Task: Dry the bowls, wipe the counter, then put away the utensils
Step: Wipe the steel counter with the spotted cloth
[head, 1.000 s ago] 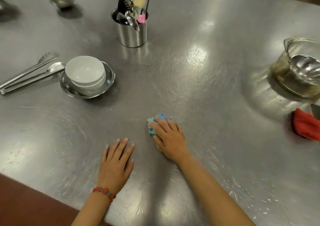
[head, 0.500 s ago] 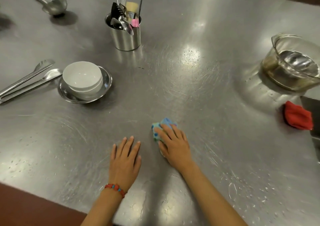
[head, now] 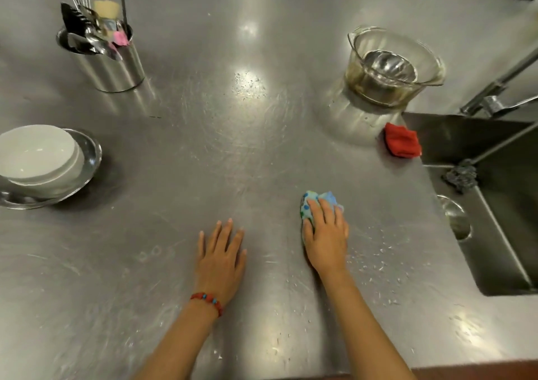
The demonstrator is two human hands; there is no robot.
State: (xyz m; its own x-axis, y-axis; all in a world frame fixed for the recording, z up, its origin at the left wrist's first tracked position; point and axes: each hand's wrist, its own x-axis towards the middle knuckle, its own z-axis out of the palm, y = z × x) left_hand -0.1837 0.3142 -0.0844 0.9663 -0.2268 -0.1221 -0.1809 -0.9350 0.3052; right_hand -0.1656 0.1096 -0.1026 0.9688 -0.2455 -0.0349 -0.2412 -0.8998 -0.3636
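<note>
My right hand [head: 327, 235] presses a blue dotted cloth [head: 318, 200] flat on the steel counter [head: 221, 152], near its front right part. My left hand [head: 221, 259] lies flat on the counter beside it, fingers spread, holding nothing; a red bead bracelet is on that wrist. A white bowl [head: 37, 152] sits in a shallow metal dish [head: 87, 158] at the left edge. A steel utensil holder [head: 113, 62] with spoons, a whisk and a pink spatula stands at the back left.
A glass bowl [head: 393, 65] with a metal bowl and liquid inside stands at the back right. A red cloth [head: 403, 144] lies by the corner of the sink [head: 500, 234]. A dark scrubber [head: 461, 176] rests on the sink's edge. Water droplets dot the counter right of my right hand.
My right hand has slid the cloth to the right, towards the sink. The view has swung right, so the sink shows and the tongs and ladle have left the frame.
</note>
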